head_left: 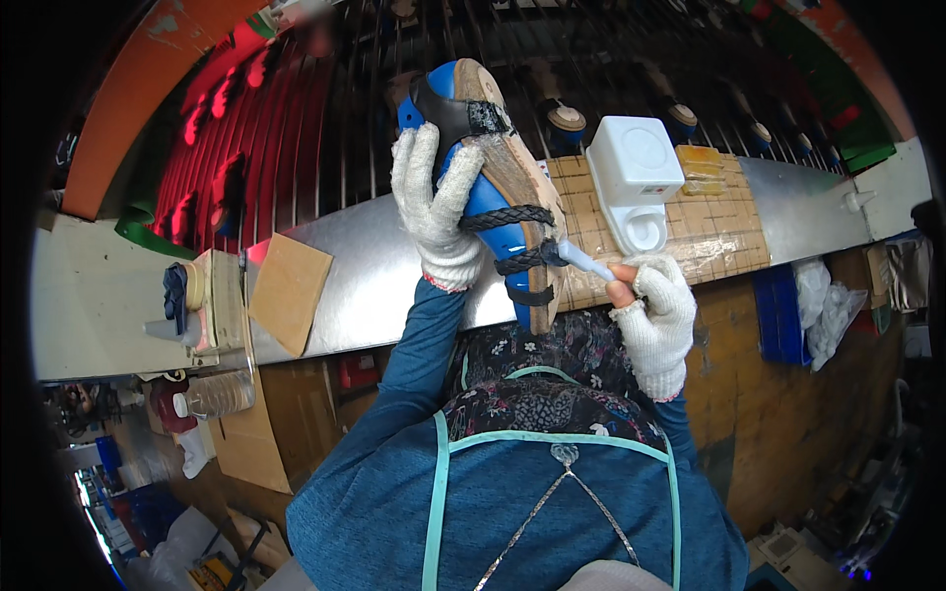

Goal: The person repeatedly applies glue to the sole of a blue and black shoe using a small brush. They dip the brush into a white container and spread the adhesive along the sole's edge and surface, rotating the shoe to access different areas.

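My left hand [434,202], in a white knitted glove, grips a sandal upper stretched over a blue shoe last [490,207]. The sandal [512,158] is tilted so that its brownish underside faces right, with black braided straps [507,217] wrapped across the last. Between the bare thumb and finger of my gloved right hand [658,310] is a brush with a pale handle [588,262]. Its tip touches the sandal's edge beside the lower braided strap. Just beyond that hand stands a white plastic dispenser [639,158] with a small round cup [645,230] at its front.
A conveyor of metal rods [325,128] runs along the far side, carrying several lasts, its left part lit red. Yellowish blocks [700,169] lie on the taped cardboard mat [729,222]. A brown board [290,293] rests on the metal ledge [360,261]. A blue bin [781,313] hangs at right.
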### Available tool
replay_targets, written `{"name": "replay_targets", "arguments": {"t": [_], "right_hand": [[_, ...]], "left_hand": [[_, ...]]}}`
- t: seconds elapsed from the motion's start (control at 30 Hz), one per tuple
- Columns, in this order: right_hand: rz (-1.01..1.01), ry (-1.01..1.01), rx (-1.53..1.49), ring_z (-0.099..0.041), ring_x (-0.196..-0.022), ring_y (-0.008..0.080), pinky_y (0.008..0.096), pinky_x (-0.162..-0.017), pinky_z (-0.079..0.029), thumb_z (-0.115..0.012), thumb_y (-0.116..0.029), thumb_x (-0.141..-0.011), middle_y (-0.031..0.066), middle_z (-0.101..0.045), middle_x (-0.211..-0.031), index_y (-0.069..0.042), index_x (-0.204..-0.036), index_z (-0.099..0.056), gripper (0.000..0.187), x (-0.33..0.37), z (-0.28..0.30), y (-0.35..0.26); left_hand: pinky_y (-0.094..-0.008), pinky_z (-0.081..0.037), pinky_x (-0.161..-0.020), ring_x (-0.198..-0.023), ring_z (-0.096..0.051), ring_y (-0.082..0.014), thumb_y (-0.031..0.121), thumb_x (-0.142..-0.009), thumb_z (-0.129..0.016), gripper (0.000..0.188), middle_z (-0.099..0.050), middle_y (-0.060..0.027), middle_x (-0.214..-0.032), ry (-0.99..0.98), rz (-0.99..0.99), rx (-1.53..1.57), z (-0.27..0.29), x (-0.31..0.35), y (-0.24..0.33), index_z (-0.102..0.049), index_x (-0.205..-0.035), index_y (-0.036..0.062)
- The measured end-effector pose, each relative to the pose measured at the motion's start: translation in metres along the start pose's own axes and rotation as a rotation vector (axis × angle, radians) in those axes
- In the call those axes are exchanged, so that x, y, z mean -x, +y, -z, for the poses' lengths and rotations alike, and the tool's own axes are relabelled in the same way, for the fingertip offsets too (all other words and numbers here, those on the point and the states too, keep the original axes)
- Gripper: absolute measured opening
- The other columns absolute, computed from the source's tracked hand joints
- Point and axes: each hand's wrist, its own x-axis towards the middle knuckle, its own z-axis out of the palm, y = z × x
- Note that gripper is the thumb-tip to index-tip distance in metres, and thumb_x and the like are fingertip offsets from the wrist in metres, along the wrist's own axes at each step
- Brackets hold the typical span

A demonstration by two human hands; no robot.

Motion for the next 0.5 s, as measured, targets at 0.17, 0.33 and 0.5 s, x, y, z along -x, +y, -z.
{"name": "replay_targets", "arguments": {"t": [0.17, 0.33, 0.5], "right_hand": [[0.082, 0.057, 0.050, -0.062, -0.083, 0.0269, 0.0345, -0.077, -0.047, -0.078, -0.007, -0.076, 0.0112, -0.066, -0.087, -0.001, -0.092, -0.074, 0.017, 0.000, -0.002, -0.002], [0.158, 0.109, 0.050, -0.063, -0.084, 0.0238, 0.0333, -0.078, -0.048, -0.076, -0.008, -0.081, 0.0100, -0.065, -0.089, 0.000, -0.096, -0.074, 0.017, -0.002, -0.001, -0.003], [-0.142, 0.084, -0.187, -0.055, -0.082, 0.0099, 0.0233, -0.069, -0.043, -0.070, -0.007, -0.089, 0.0053, -0.059, -0.094, 0.005, -0.100, -0.070, 0.016, -0.009, -0.007, -0.003]], "left_hand": [[-0.0496, -0.041, -0.111, -0.132, -0.051, -0.0351, 0.022, -0.070, -0.086, 0.055, -0.057, -0.0098, -0.140, -0.014, 0.045, -0.004, -0.002, -0.001, 0.007, -0.071, -0.122, 0.0254], [-0.0484, -0.041, -0.111, -0.132, -0.051, -0.0361, 0.026, -0.068, -0.087, 0.059, -0.057, -0.0115, -0.141, -0.037, 0.102, 0.001, -0.004, 0.001, 0.015, -0.070, -0.125, 0.0224], [-0.0487, -0.039, -0.112, -0.133, -0.050, -0.0367, 0.026, -0.067, -0.088, 0.062, -0.056, -0.0122, -0.142, -0.067, 0.138, 0.001, -0.006, 0.002, 0.020, -0.069, -0.127, 0.0212]]}}
